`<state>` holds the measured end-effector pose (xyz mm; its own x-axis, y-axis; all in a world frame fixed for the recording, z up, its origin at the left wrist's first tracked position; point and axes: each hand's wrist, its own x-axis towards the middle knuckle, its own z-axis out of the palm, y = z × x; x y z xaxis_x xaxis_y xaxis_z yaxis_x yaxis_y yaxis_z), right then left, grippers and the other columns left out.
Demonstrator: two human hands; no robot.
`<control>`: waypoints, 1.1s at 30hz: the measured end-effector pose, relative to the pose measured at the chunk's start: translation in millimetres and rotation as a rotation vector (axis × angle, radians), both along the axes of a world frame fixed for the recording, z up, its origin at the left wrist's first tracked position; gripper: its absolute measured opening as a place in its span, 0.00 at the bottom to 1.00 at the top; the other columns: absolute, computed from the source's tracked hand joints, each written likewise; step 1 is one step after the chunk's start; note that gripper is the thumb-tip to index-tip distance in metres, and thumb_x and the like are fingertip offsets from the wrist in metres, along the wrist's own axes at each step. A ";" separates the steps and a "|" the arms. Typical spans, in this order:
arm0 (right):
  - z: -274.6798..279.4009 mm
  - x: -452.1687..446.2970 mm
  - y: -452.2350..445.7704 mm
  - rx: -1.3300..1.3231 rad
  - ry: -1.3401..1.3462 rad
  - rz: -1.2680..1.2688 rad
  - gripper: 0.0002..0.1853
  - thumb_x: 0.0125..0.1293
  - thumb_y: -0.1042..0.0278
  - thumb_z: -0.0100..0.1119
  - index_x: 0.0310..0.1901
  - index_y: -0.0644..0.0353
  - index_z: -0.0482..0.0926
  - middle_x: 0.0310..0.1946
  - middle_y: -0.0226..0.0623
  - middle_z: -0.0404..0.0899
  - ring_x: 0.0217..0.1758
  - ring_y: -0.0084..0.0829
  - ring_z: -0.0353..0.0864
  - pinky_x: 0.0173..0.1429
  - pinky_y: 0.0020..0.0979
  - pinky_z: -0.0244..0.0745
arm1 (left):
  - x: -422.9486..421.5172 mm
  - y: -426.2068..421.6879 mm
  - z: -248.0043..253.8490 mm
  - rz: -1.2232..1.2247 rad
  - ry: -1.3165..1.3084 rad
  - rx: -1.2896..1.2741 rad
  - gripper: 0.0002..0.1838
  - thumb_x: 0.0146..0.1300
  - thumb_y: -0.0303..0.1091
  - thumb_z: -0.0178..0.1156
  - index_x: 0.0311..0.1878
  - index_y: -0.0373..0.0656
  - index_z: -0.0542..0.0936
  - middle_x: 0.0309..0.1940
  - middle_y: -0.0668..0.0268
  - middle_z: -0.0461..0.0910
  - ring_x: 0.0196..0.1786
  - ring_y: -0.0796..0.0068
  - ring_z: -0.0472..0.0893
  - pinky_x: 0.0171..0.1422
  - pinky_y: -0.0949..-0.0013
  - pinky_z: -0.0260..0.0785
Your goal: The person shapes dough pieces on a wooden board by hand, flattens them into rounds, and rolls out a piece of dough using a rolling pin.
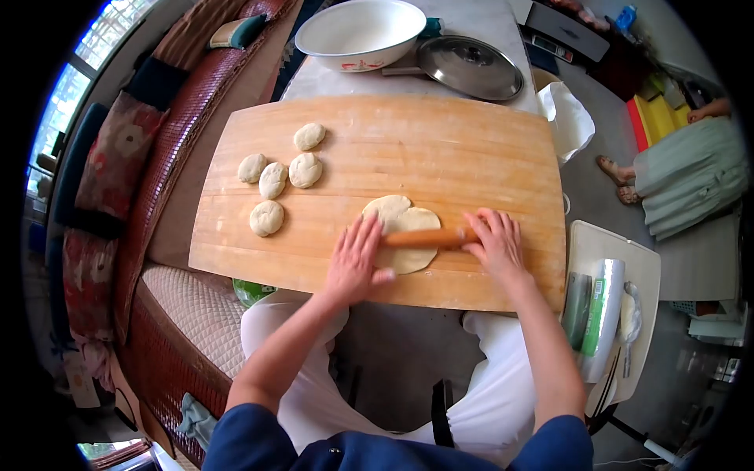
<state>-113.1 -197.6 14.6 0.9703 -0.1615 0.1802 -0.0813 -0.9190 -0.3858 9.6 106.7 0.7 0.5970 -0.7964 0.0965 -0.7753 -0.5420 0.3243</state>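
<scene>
A flattened piece of dough (410,261) lies on the wooden board (471,149), near its front edge. Across it rests a wooden rolling pin (428,238). My left hand (357,261) is on the pin's left end, fingers spread and palm down. At the right end, my right hand (496,245) lies over the pin with its fingers apart and bent. Several round dough pieces (305,169) sit on the left part of the board, apart from the rolled one.
Behind the board are a white basin (361,35) and a metal lid (471,67). A tray (577,243) with a roll of plastic film (603,306) stands at the right. A person (691,173) is at the far right. A sofa (181,110) runs along the left.
</scene>
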 end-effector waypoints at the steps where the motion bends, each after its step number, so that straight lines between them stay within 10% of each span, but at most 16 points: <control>1: 2.5 13.8 -2.7 -0.051 -0.057 0.019 0.34 0.54 0.61 0.76 0.65 0.42 0.76 0.52 0.31 0.75 0.58 0.38 0.74 0.64 0.45 0.68 | 22.0 -14.8 -1.6 0.049 -0.036 0.018 0.51 0.65 0.67 0.56 0.80 0.40 0.56 0.82 0.55 0.51 0.83 0.47 0.50 0.83 0.44 0.44; 8: -19.9 35.0 -16.7 0.282 -0.153 -0.209 0.21 0.66 0.58 0.69 0.58 0.54 0.80 0.44 0.40 0.83 0.44 0.41 0.83 0.48 0.41 0.78 | 69.4 -87.1 10.3 0.487 -0.108 -0.074 0.44 0.70 0.59 0.57 0.80 0.42 0.56 0.83 0.56 0.50 0.83 0.49 0.49 0.84 0.47 0.45; 14: -18.3 4.8 -20.9 0.589 -0.316 -0.430 0.16 0.72 0.56 0.64 0.50 0.61 0.82 0.30 0.41 0.83 0.32 0.39 0.82 0.38 0.35 0.74 | 5.4 -99.6 -12.1 0.312 -0.073 0.081 0.47 0.66 0.65 0.57 0.80 0.46 0.57 0.82 0.55 0.50 0.83 0.46 0.48 0.84 0.44 0.40; 33: 6.6 -13.6 -71.3 0.750 -0.444 -0.508 0.15 0.72 0.61 0.64 0.50 0.64 0.83 0.26 0.32 0.78 0.30 0.23 0.72 0.37 0.28 0.70 | 165.0 -203.9 -16.0 0.472 -0.059 0.113 0.50 0.66 0.72 0.51 0.80 0.46 0.56 0.83 0.58 0.50 0.84 0.48 0.47 0.84 0.45 0.40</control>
<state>-126.8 -268.9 21.2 0.6248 -0.7571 0.1909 -0.1045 -0.3234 -0.9405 174.6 -97.2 -15.3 0.8917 -0.4473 0.0693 -0.4515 -0.8682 0.2059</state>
